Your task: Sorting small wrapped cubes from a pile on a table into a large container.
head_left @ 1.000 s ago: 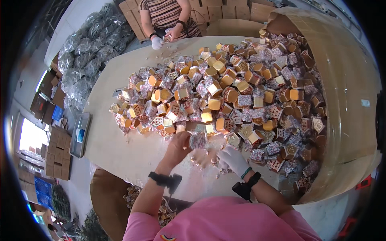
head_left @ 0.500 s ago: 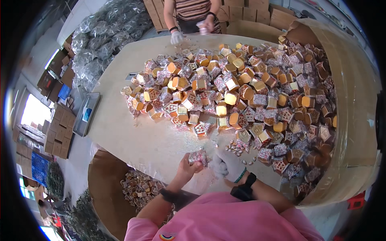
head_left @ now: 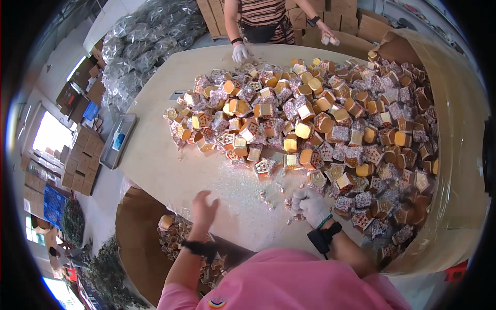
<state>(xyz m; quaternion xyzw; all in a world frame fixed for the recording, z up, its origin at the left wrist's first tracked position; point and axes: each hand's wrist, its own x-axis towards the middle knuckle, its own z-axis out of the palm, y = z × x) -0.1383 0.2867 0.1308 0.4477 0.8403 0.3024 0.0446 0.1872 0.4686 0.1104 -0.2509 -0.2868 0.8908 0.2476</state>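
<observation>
My left hand (head_left: 205,209) is bare and hangs over the table's near edge, its fingers apart and nothing in them. My right hand (head_left: 311,205), in a whitish glove, rests low over the tabletop with its fingers curled in. Whatever they may hold is hidden. Small loose bits (head_left: 290,204) lie beside its fingers. Beyond both hands spreads a big heap of small house-shaped ornaments (head_left: 263,166), tan and brown with glittery, sprinkle-like coating. Below my left hand, a tan-topped ornament (head_left: 165,222) shows over the cardboard box (head_left: 135,227), which holds many more.
Glittery crumbs litter the pale tabletop (head_left: 150,150). A tall cardboard wall (head_left: 460,155) bounds the heap at right. Across the table, a person's gloved hand (head_left: 240,53) touches the surface. A grey tray (head_left: 123,140) stands off the left edge, with clear plastic bags (head_left: 150,41) behind.
My left hand has let go of an ornament and moved left, toward the box. My right hand has shifted right, among the loose bits. The other person's right-side hand has swung outward.
</observation>
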